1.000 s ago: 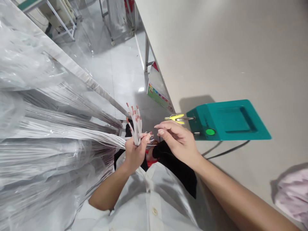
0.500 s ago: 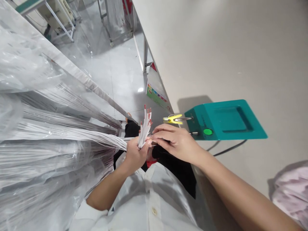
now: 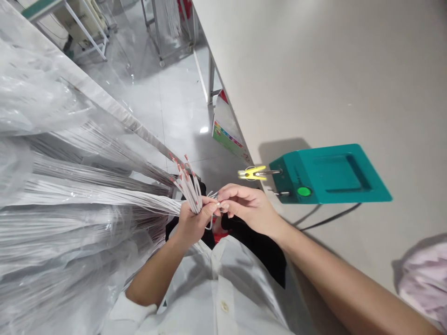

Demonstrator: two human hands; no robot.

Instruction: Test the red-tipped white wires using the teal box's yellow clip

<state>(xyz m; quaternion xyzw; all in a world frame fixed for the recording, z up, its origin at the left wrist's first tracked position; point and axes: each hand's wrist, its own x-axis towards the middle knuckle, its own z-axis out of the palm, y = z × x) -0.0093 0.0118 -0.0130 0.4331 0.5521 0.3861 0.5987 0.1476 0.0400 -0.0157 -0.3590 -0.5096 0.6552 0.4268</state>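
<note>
My left hand [image 3: 192, 222] is closed round a bundle of white wires [image 3: 190, 186] whose red-brown tips fan out above the fist. More of the wires trail off to the left. My right hand [image 3: 248, 207] meets it at the fingertips, with thumb and index finger pinched by the left thumb. Something small and pale sits at that pinch, probably a wire end, too small to make out. To the right, a teal device [image 3: 328, 174] with a green round button rests on the table, and a yellow clip [image 3: 252, 173] sits on its upper metal post.
Long bundles of white wires [image 3: 87, 190] in clear plastic lie along the left side. The pale table [image 3: 314, 83] fills the right, with pink cloth [image 3: 424, 279] at its lower edge. A printed box [image 3: 228, 135] stands below the table edge, near wheeled frames.
The wire bundle in my left hand has tilted to the left and its tips have spread. My right fingers have shifted slightly and now pinch close against the left thumb.
</note>
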